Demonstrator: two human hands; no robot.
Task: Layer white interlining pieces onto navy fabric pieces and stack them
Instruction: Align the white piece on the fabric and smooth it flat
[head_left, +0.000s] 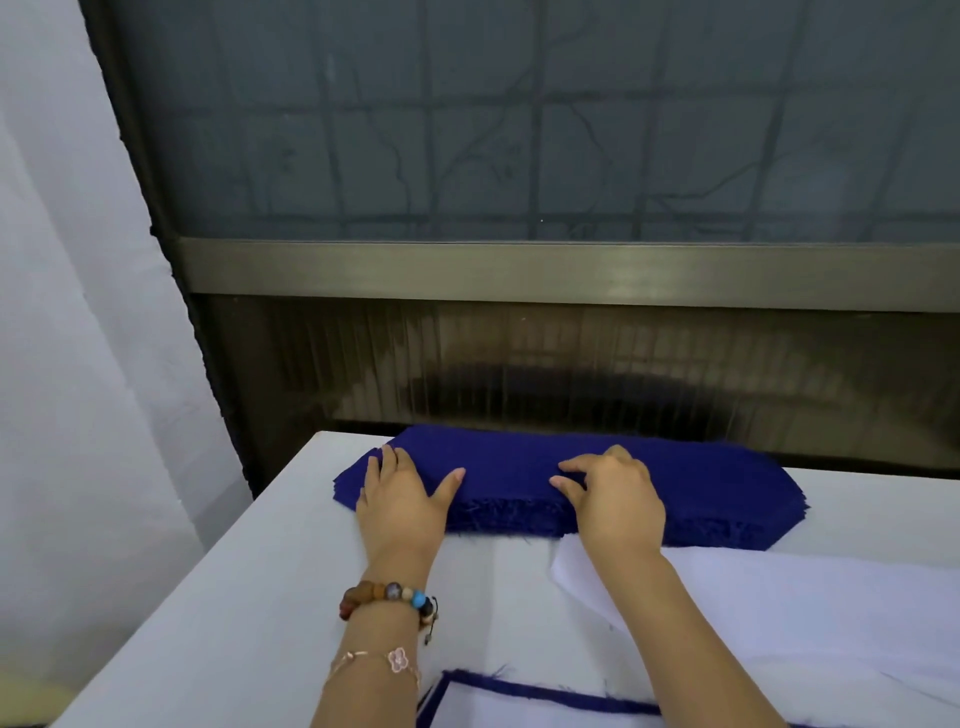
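One layered piece (519, 714), white on navy, lies at the desk's (234, 597) near edge. A thick stack of navy fabric pieces (519, 457) sits untouched at the far edge, with white interlining (805, 613) beside it, so most of the work is left. The left hand (402, 499) lies flat on the stack. The right hand (615, 499) curls its fingertips on the top piece, but I cannot tell if it grips.

Head camera looks forward-down, close over table (234, 597)

One left hand (402, 501), one right hand (618, 501), two bracelets (387, 597), one navy stack (727, 478), one white pile (805, 613), one layered piece (519, 712).
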